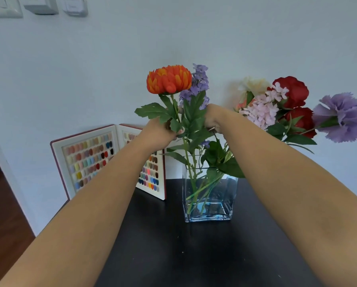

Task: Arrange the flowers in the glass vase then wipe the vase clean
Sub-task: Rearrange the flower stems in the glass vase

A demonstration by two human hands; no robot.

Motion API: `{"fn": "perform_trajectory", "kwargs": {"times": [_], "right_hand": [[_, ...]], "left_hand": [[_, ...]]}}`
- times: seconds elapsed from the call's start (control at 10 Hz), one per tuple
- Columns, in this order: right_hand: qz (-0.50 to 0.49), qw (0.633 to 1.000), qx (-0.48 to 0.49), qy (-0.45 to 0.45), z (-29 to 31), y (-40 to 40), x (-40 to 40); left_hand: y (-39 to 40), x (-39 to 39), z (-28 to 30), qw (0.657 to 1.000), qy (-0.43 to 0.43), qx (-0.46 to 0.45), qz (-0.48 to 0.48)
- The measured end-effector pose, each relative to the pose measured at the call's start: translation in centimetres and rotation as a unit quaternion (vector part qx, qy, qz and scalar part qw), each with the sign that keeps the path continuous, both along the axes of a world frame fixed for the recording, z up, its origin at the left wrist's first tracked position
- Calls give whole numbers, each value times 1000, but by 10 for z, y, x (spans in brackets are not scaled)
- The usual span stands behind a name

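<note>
— Standing where, is the vase seen?
— On the dark surface, stems inside it.
— How is each grip set?
— The left hand is clamped on the orange flower stem above the vase; the right hand is curled round the other stems, whose blooms are leaned rightward.

Your two arms enter from the lower corners of the frame, and both are bare the whole way up: no sleeve, cuff, watch, bracelet or glove shows on either. Your left hand and right hand, near the middle of the frame, carry no visible rings, though leaves hide most of your fingers.
</note>
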State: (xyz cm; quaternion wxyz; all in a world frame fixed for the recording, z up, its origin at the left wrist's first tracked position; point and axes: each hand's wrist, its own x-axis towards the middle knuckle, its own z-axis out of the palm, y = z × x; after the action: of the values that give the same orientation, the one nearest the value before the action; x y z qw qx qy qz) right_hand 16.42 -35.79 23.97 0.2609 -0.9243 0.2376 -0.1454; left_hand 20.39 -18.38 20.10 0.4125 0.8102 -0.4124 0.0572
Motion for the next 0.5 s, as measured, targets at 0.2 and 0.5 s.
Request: {"fn": "perform_trajectory", "kwargs": {"times": [0.2,0.5], "right_hand": [[47,982,130,-129,13,-1,3],[75,958,154,-231,29,5,-11]], "left_hand": [[0,5,-2,1000,-16,-9,2],[3,10,-3,999,-35,-24,5]]}}
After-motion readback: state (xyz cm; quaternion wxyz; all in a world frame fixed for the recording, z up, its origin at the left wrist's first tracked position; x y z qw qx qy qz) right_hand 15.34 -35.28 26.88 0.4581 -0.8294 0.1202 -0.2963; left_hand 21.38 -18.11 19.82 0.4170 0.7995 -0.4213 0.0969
